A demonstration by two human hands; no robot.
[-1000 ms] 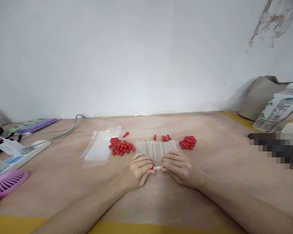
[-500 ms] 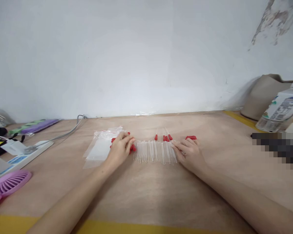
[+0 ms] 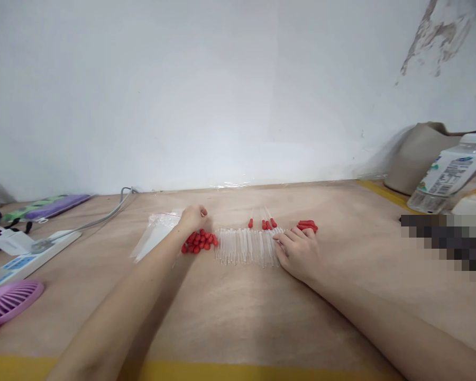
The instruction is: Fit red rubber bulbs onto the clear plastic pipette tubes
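Note:
A row of slim clear dropper tubes [image 3: 241, 246] lies side by side on the table. My right hand [image 3: 301, 251] rests at the row's right end, fingers reaching loosely over the last tubes. Left of the row is a heap of red rubber bulbs [image 3: 200, 241]. Above and behind that heap, my left hand [image 3: 193, 218] is raised with its fingers curled together; whatever is between them is hidden. Behind the row lie several droppers with red bulbs [image 3: 266, 225] fitted. More red-bulbed pieces [image 3: 307, 225] are stacked beyond my right hand.
Clear plastic bags [image 3: 154, 233] lie left of the bulbs, partly behind my left arm. Further left are a power strip [image 3: 59, 243], a grey cable [image 3: 107, 216], a pink fan [image 3: 14, 301] and a purple pouch [image 3: 59, 206]. A bottle [image 3: 448, 172] and a beige container [image 3: 406, 159] stand at the right.
My left hand has moved up and left from the row's left end, uncovering the red bulb heap. My right hand stays at the right end, its fingers now lying over the tubes. The view has shifted slightly.

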